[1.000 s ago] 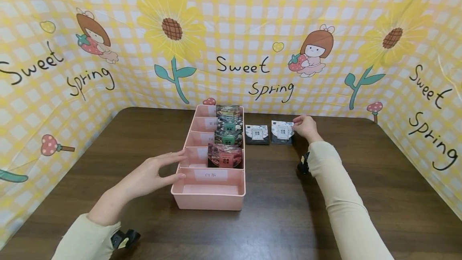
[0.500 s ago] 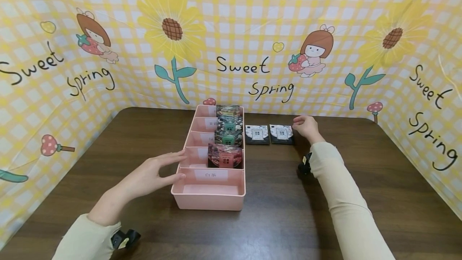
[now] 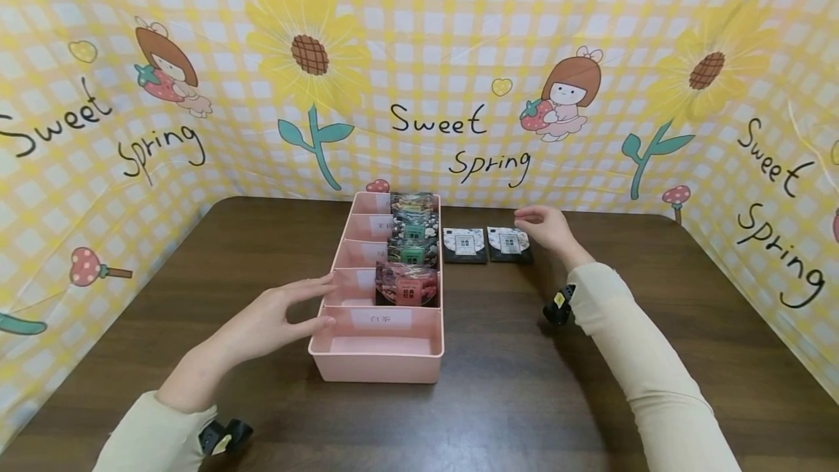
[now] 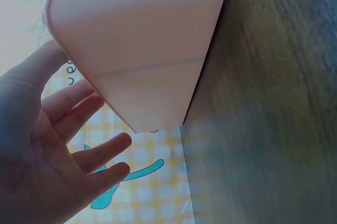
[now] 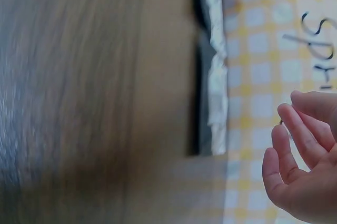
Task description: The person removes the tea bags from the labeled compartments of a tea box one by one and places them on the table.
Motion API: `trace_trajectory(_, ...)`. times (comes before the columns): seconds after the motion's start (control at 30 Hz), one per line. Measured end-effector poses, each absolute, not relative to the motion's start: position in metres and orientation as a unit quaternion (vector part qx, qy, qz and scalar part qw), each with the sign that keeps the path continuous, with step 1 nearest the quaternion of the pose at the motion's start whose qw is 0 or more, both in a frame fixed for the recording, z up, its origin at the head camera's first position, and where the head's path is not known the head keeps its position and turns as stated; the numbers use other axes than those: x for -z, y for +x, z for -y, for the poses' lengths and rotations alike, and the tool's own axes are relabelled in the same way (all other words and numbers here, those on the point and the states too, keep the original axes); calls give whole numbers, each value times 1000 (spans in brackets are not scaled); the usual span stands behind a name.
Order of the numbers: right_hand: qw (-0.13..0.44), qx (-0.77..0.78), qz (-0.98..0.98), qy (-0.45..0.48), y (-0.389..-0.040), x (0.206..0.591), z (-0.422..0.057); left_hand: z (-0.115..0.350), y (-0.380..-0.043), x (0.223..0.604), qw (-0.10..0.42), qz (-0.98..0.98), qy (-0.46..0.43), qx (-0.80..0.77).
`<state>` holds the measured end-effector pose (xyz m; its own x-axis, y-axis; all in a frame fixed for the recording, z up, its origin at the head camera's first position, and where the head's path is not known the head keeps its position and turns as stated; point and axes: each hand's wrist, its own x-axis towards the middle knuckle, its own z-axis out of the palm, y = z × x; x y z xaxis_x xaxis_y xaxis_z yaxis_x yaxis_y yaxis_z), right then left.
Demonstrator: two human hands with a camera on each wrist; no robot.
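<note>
A long pink divided box (image 3: 376, 367) stands on the table, with tea sachets in its rear compartments. The front one is bare apart from a paper label (image 3: 376, 319). At the box's left rim rests my left hand (image 3: 262, 323), fingers spread, the thumb and a fingertip right on the edge; the left wrist view shows the palm off the wall. Two white-and-black tea sachets, a left one (image 3: 464, 245) and a right one (image 3: 508, 245), lie side by side right of the box. Loosely bent over the right sachet's far corner, my right hand (image 3: 549, 228) holds nothing.
Red sachets (image 3: 408, 286) fill part of the second compartment from the front, with green sachets (image 3: 413, 250) behind. A yellow checked cloth (image 3: 419, 57) hangs along the back and sides of the wooden table (image 3: 511, 370).
The right white-and-black sachet has gone from tilted up to lying flat. My right hand has let it go and moved slightly left above it. The left hand stays at the rim.
</note>
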<state>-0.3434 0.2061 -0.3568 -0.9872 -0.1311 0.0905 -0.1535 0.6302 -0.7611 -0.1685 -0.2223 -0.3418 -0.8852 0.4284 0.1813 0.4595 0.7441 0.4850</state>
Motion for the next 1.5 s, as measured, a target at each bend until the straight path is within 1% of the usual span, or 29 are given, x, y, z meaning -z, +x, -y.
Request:
trace_trajectory(0.33,0,-460,881,112,-318,331,-184,222,-169,343,33,932,-240,269)
trace_trajectory(0.7,1,-459,864,206,-283,318,-152,223,-168,343,35,933,-239,266)
trace_trajectory(1.1,-18,-450,847,282,-259,327,-122,223,-170,342,28,935,-239,261)
trace_trajectory(1.3,-23,-440,839,319,-255,334,-115,223,-170,340,18,938,-236,254)
trace_trajectory(1.5,-25,-424,844,326,-256,340,-110,224,-170,340,19,939,-239,246)
